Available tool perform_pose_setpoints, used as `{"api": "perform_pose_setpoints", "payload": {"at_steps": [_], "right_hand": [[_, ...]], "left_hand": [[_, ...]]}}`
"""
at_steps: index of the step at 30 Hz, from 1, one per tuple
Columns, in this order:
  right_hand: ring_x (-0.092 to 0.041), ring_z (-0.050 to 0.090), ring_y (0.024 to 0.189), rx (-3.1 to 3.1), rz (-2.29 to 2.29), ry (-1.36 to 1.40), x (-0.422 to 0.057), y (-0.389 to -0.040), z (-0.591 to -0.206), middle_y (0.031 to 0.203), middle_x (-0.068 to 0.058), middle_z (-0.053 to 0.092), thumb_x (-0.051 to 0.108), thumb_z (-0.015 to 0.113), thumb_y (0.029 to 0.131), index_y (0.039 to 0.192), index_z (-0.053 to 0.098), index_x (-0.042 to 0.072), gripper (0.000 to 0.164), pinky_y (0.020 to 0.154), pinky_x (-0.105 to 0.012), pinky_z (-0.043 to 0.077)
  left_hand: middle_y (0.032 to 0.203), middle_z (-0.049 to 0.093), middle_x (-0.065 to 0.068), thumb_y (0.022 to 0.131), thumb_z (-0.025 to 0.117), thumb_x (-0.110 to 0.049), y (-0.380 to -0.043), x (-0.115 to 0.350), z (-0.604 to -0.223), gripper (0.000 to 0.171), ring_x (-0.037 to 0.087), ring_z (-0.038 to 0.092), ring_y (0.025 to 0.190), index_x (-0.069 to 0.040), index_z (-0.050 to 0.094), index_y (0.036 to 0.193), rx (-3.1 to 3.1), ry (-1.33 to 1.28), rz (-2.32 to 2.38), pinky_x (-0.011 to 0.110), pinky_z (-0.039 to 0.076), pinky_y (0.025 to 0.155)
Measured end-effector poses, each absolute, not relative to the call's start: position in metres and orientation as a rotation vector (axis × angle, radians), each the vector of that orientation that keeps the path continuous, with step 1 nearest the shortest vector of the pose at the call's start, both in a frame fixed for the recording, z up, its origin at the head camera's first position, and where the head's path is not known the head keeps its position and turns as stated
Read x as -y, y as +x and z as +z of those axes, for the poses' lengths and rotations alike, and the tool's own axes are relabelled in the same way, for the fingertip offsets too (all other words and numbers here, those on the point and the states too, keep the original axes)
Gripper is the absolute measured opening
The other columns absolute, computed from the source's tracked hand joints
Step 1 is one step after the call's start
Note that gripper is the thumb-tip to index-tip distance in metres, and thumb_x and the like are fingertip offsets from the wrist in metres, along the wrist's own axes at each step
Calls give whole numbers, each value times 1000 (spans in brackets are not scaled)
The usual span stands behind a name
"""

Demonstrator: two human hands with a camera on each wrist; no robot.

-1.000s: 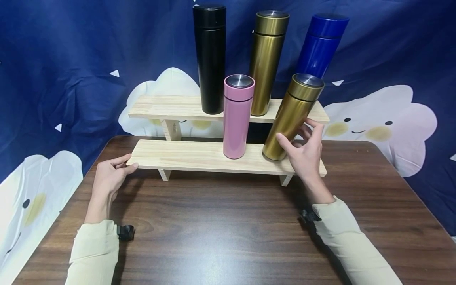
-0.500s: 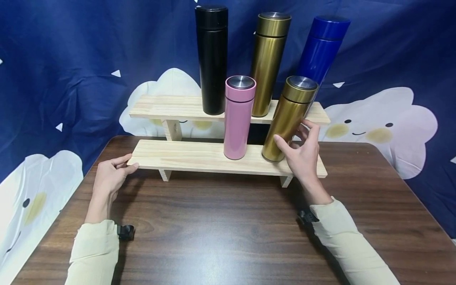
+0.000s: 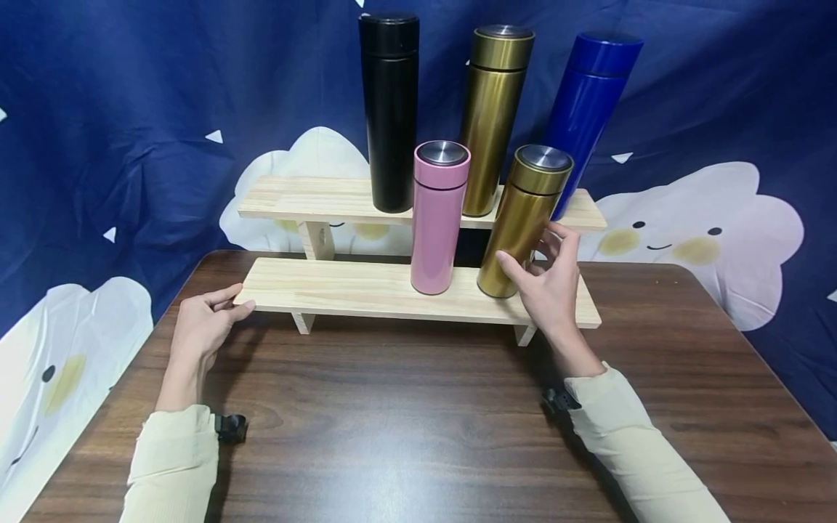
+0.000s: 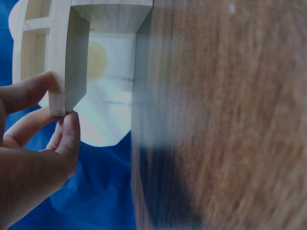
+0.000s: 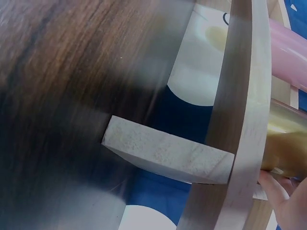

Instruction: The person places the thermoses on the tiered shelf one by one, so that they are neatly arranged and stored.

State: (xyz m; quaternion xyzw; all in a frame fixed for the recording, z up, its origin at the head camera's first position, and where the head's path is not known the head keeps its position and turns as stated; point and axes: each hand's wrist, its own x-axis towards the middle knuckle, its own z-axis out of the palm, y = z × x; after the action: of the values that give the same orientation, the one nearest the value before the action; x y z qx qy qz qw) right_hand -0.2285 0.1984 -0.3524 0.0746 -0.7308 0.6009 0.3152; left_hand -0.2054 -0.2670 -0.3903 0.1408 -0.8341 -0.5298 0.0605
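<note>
My right hand (image 3: 551, 280) holds a gold thermos flask (image 3: 525, 211) around its lower part, thumb in front and fingers behind. The flask stands on the lower board of a two-tier wooden shelf (image 3: 327, 287), right of a pink thermos flask (image 3: 441, 218). At the board's left end, my left hand (image 3: 205, 323) pinches the corner; the left wrist view shows the thumb on one face of the board (image 4: 57, 57) and fingertips at the other. In the right wrist view, the gold flask (image 5: 285, 139) shows behind the board's front edge, with fingertips against it.
On the upper board stand a black flask (image 3: 390, 116), a second gold flask (image 3: 495, 123) and a blue flask (image 3: 591, 109). The shelf rests on a brown wooden table (image 3: 392, 421). Behind it hangs a blue curtain (image 3: 163, 73) with cloud faces.
The gold flask on the lower board has shifted slightly left with my right hand, showing more of the blue flask behind it. My left hand keeps its place on the board.
</note>
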Motion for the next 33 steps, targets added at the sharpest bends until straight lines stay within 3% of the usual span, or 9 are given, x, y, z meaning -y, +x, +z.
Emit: {"api": "perform_pose_setpoints", "payload": {"at_steps": [33], "right_hand": [[-18,60,113,2003,1485,181,-198,-229,-355,131,-7,62,16,87,81,141,41,7,76,83,-35,54]], "left_hand": [[142,54,21,94,73,-18,-206,267,-390,56,30,50,134,-5,54,145,2553,435,-1580,44,40,109]]}}
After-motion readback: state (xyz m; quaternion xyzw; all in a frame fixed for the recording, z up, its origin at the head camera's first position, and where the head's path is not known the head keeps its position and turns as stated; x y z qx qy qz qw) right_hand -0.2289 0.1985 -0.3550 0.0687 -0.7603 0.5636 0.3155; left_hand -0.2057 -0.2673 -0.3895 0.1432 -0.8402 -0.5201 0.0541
